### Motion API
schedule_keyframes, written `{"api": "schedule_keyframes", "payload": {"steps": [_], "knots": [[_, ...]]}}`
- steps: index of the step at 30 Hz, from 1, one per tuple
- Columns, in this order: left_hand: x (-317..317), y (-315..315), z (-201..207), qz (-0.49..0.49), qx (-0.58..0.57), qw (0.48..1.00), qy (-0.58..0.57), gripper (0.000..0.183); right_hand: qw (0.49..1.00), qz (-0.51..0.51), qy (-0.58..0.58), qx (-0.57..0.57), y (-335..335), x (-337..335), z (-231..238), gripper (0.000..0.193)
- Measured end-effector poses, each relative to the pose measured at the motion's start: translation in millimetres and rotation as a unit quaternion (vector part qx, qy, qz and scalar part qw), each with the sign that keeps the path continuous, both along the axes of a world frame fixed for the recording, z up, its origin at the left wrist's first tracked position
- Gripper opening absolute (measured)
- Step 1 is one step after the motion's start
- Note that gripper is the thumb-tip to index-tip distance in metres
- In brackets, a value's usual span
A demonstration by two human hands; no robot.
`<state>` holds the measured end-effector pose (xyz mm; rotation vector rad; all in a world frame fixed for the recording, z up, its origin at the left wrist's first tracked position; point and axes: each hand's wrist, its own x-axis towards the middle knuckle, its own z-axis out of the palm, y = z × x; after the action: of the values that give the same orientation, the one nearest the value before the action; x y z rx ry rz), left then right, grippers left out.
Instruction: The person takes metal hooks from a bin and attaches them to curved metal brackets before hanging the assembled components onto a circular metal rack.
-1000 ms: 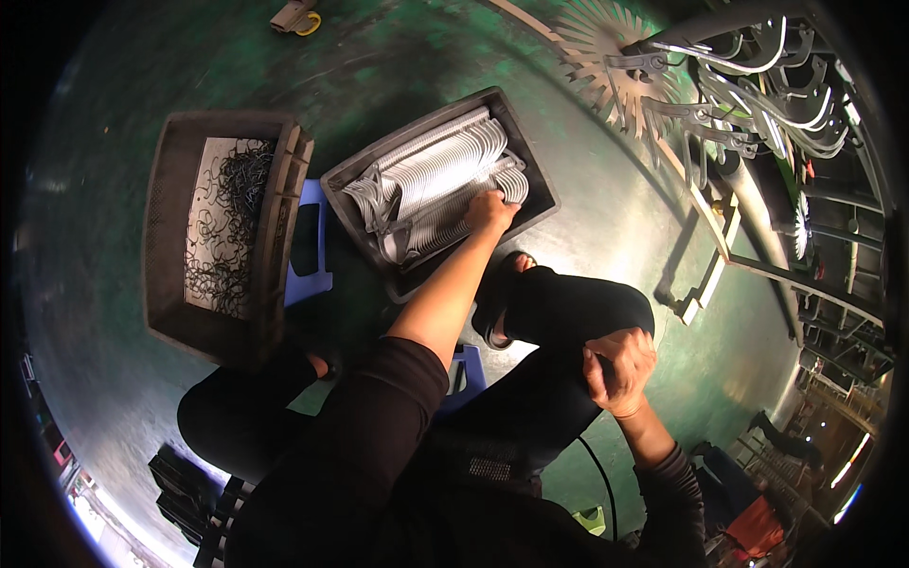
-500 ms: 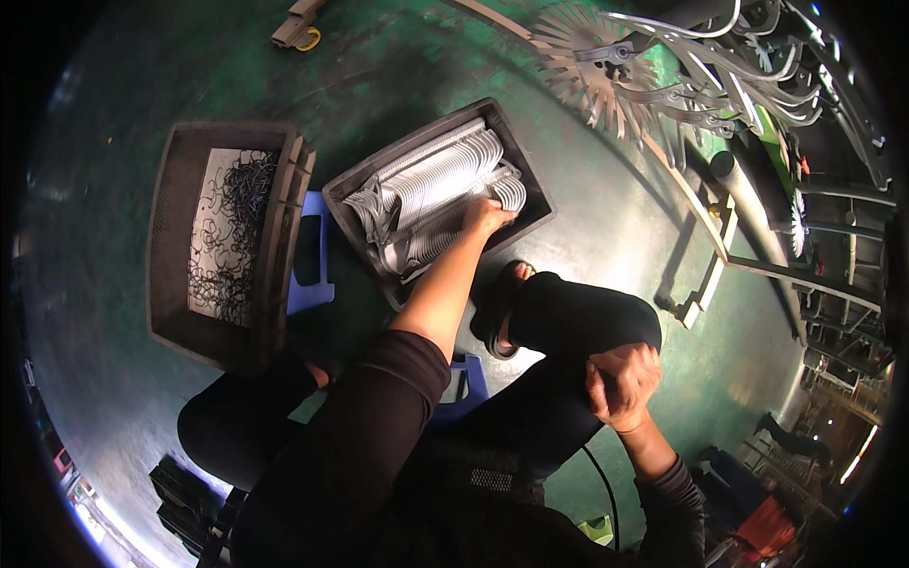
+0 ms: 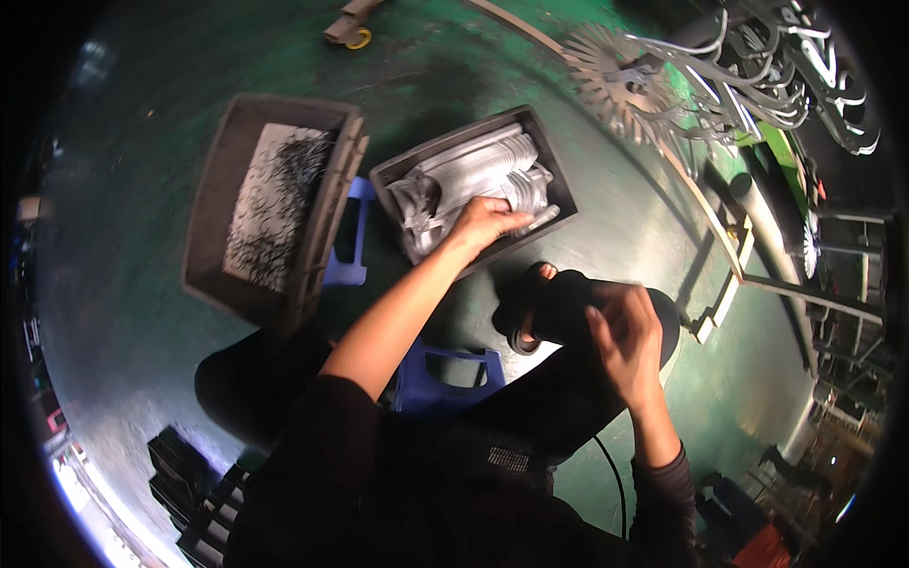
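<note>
In a dark crate [image 3: 561, 172] ahead of me lie rows of nested, curved silvery metal pieces [image 3: 473, 175]. My left hand [image 3: 481, 225] reaches into its near side, its fingers closed on a curved metal piece [image 3: 544, 219] whose end shows past the thumb. The fingertips are partly hidden, and blur hides how many pieces they grip. Over my right knee hovers my right hand [image 3: 632, 341], thumb and fingers loosely bent and apart, with nothing seen in it.
Left of the crate stands a tilted dark bin [image 3: 210, 208] with many small dark hooked wires [image 3: 294, 180] on a pale sheet. Blue stools [image 3: 436, 383] sit low. A spiked metal wheel [image 3: 615, 80], curved metal arms [image 3: 748, 85] and a frame bar [image 3: 805, 284] line the right.
The view has shifted, so crate and bin appear further right. Metal pieces at the crate's right end look displaced under my left hand. My right hand has lifted off the knee and its fingers have loosened.
</note>
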<state>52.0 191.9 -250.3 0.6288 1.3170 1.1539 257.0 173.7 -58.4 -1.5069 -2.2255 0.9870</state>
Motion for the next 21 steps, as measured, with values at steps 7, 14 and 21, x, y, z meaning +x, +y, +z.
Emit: {"api": "schedule_keyframes", "payload": {"steps": [7, 14, 21], "knots": [[-15.3, -137.1, 136.8, -0.087, 0.009, 0.963, 0.257, 0.023, 0.939, 0.045, 0.113, -0.321, -28.1, -84.3, -29.6, 0.050], [-23.5, -251.2, 164.8, -0.023, 0.089, 0.887, 0.454, 0.020, 0.898, 0.128, 0.225, -0.357, -112.6, -99.6, -28.9, 0.014], [-21.3, -277.5, 164.6, 0.078, 0.139, 0.972, 0.175, 0.014, 0.906, 0.204, 0.163, -0.333, -120.1, -116.4, 3.6, 0.022]]}}
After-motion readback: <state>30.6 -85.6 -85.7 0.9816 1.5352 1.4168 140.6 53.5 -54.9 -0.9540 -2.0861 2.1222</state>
